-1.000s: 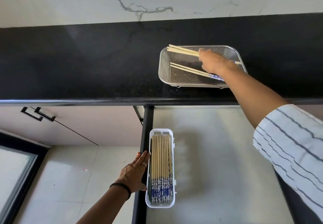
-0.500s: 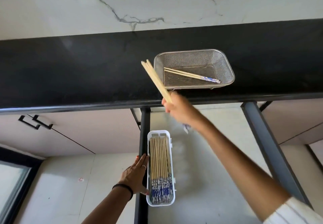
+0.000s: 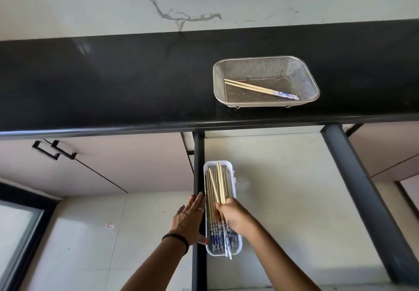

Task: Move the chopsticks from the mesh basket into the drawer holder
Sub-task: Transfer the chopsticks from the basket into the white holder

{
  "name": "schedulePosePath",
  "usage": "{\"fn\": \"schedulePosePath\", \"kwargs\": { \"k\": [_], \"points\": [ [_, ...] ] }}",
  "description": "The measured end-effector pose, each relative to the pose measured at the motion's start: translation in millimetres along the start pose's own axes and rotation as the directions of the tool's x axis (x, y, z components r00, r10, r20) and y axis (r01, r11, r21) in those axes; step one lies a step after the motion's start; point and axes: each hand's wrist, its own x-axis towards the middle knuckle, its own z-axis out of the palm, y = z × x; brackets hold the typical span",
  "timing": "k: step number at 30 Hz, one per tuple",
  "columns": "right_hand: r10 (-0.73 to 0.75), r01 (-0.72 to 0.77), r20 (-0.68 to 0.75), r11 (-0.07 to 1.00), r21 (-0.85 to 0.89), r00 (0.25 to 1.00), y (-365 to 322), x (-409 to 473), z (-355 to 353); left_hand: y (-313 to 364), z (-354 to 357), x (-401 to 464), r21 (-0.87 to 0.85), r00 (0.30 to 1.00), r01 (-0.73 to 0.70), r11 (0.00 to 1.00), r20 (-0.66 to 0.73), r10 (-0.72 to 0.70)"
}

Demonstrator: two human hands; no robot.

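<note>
A steel mesh basket (image 3: 310,79) stands on the black counter, and one pair of blue-ended wooden chopsticks (image 3: 251,86) lies in it. Below, in the open drawer, a white holder (image 3: 233,172) is filled with several chopsticks lying lengthwise. My right hand (image 3: 233,218) is over the holder, shut on a pair of chopsticks (image 3: 218,184) that rests slanted on top of the stack. My left hand (image 3: 189,220) lies flat with its fingers apart against the holder's left wall and the drawer's black side rail.
The black counter (image 3: 113,82) runs across the view under a white marble wall. The open drawer (image 3: 294,200) has a pale floor and dark side rails (image 3: 353,177). Closed cabinet fronts with black handles (image 3: 54,150) sit to the left.
My right hand carried a pair of chopsticks from in front of the counter edge down into the holder. One pair stays in the basket. My left hand stayed by the holder.
</note>
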Motion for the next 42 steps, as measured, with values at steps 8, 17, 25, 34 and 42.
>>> {"fn": "schedulePosePath", "kwargs": {
  "k": [8,17,25,34,42],
  "points": [
    [0.153,-0.139,-0.089,0.981,0.138,0.984,2,24,5,-3,2,-1,-0.046,1.000,-0.008,0.999,-0.012,0.008],
    [-0.001,-0.077,-0.359,0.976,-0.202,0.933,5,19,21,-3,1,-3,-0.046,1.000,-0.010,0.999,0.020,0.011],
    [-0.347,0.073,-0.404,0.827,-0.557,0.846,21,4,30,-3,2,-2,-0.026,0.999,-0.014,1.000,0.037,0.015],
    [-0.465,0.142,-0.222,0.628,-0.765,0.857,36,1,33,-5,3,-2,-0.029,0.999,-0.029,0.999,0.036,0.030],
    [-0.352,0.070,-0.246,0.687,-0.724,0.903,46,0,40,-7,5,-1,-0.039,0.999,-0.035,0.999,0.025,0.036]
  ]
}}
